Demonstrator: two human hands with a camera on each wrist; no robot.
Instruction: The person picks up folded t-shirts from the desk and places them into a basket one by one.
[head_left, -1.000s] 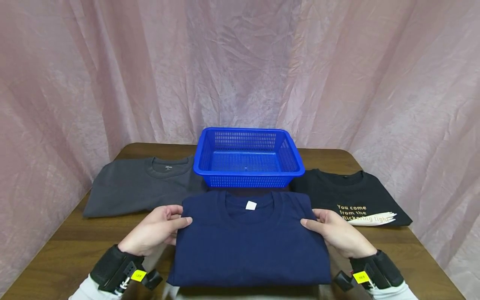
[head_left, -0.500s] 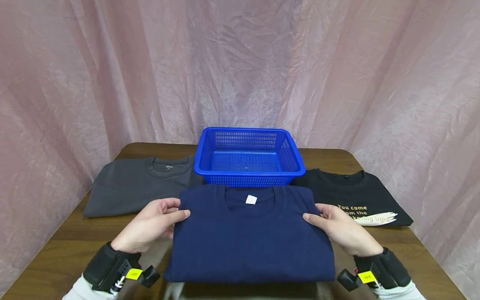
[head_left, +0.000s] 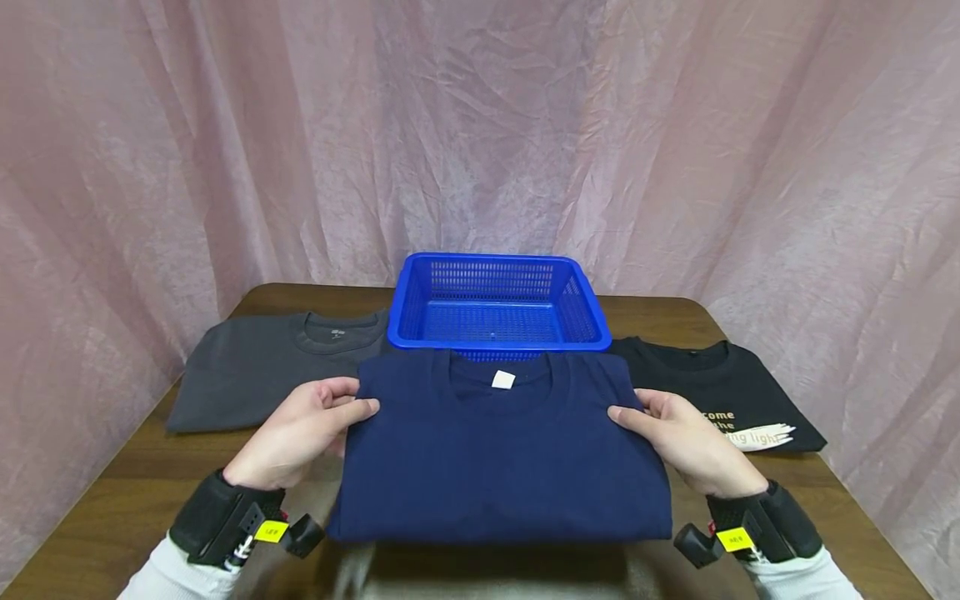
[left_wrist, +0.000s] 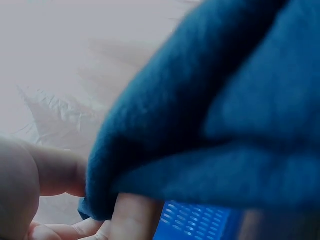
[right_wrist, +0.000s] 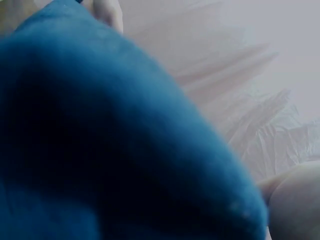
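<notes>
A folded navy T-shirt (head_left: 501, 467) with a white neck label hangs between both hands in the head view, neckline toward the back. My left hand (head_left: 300, 429) pinches its left side edge, thumb on top and fingers underneath. On the opposite edge my right hand (head_left: 686, 437) pinches the cloth the same way. In the left wrist view, fingers (left_wrist: 134, 217) reach under the folded layers of the shirt (left_wrist: 150, 115). Blue-looking cloth (right_wrist: 125, 135) fills much of the right wrist view and hides most of the right fingers. The shirt's far edge overlaps the front of a blue basket (head_left: 495, 321).
The basket stands at the back of the wooden table (head_left: 112, 508), nothing inside it. A folded dark grey T-shirt (head_left: 255, 367) lies to the left, and a folded black printed T-shirt (head_left: 757, 383) to the right. A pink curtain (head_left: 480, 125) hangs behind.
Both hands have carried the navy T-shirt away from the body toward the basket, a little higher in the view. It now covers most of the basket's front wall. The grip stays the same.
</notes>
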